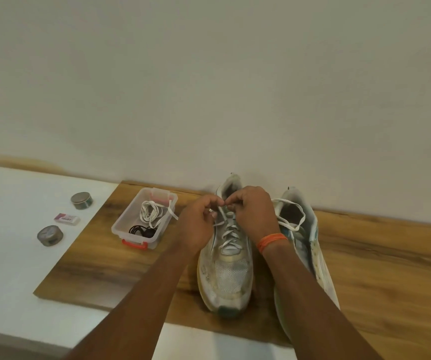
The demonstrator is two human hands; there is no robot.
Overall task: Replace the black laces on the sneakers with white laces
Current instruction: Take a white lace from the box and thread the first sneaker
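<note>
Two worn white sneakers stand toes toward me on a wooden board [380,268]. The left sneaker [226,271] has a white lace [228,236] crossed through its eyelets. My left hand [197,224] and my right hand [254,214] meet over its top eyelets, each pinching an end of that white lace. The right sneaker [305,229], partly behind my right forearm, carries a loose white lace [291,223] around its collar. A clear plastic box [121,224] to the left holds a bundled white lace [152,211] and coiled black laces [141,231].
The board lies on a white surface [14,268] against a pale wall. On that surface, left of the box, sit two round metal tins [81,200] [50,235] and a small white eraser [67,219]. An orange thread band [271,241] circles my right wrist.
</note>
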